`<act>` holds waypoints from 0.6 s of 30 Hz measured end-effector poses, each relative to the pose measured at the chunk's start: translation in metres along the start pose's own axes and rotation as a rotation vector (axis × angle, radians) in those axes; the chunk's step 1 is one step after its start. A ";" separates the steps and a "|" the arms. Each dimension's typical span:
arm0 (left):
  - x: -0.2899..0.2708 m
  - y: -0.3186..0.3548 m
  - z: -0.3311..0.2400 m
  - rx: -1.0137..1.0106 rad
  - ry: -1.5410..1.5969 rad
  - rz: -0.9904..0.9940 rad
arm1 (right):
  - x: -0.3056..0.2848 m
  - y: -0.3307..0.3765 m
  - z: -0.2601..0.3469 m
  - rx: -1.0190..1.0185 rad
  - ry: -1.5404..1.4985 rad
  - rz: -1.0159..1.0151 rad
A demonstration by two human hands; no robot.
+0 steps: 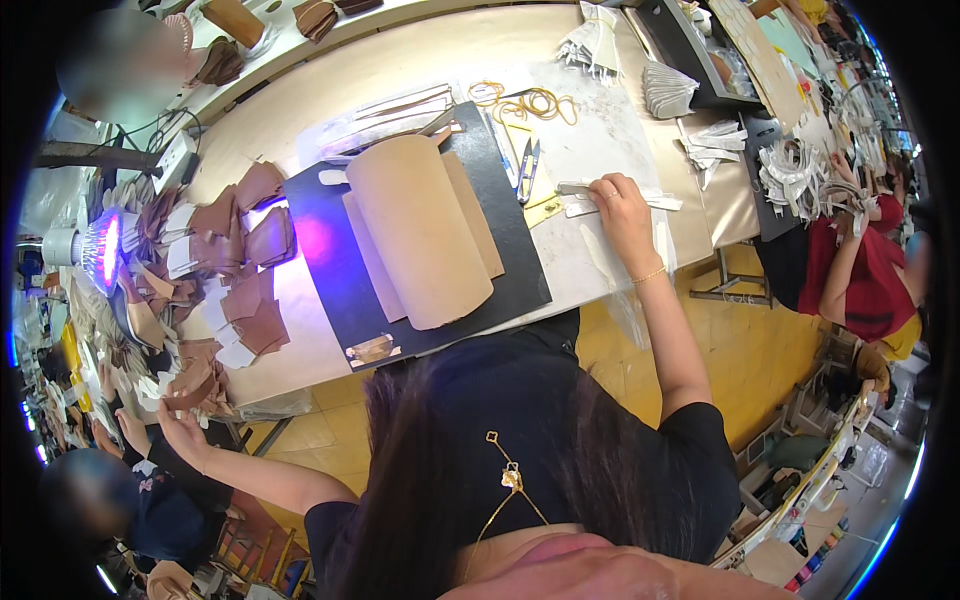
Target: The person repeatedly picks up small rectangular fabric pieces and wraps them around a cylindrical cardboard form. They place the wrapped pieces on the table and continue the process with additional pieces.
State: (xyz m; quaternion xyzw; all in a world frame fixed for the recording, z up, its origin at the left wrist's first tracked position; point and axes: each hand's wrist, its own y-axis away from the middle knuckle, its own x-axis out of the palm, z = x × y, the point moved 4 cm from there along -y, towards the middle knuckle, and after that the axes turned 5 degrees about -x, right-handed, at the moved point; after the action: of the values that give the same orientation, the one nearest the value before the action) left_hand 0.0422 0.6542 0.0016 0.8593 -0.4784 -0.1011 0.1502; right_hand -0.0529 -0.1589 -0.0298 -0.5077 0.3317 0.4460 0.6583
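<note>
Out at the left table edge, my left hand [186,432] has its fingers closed on a brown leather piece [193,398], beside a heap of similar cut pieces. Over on the right, my right hand [624,208] pinches at the end of a pale strip [576,188] lying among other white strips [660,201]. Between my arms a curved tan block [420,235] rests on a black board [325,215], with flat tan pieces showing from under its sides. Stacked brown leather pieces [268,238] lie left of the board.
Blue-handled thread snips [528,172] and yellow rubber bands [540,104] lie beyond the board. A lit lamp [103,252] stands at the left. Bundles of white strips [592,42] and a black tray [690,65] are at the far right. Co-workers sit on both sides.
</note>
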 end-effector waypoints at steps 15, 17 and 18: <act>0.274 0.218 -0.074 0.403 -0.189 0.696 | 0.003 -0.018 -0.005 -0.098 -0.113 0.163; 0.313 0.241 -0.067 0.307 -0.077 0.905 | 0.007 -0.020 -0.003 -0.071 -0.176 0.191; 0.333 0.250 -0.061 0.315 -0.042 1.002 | 0.009 -0.022 -0.003 -0.060 -0.192 0.206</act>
State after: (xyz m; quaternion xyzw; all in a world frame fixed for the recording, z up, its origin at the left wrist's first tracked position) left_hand 0.0374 0.2558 0.1374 0.5348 -0.8431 0.0389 0.0396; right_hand -0.0293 -0.1615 -0.0304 -0.4454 0.3043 0.5674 0.6221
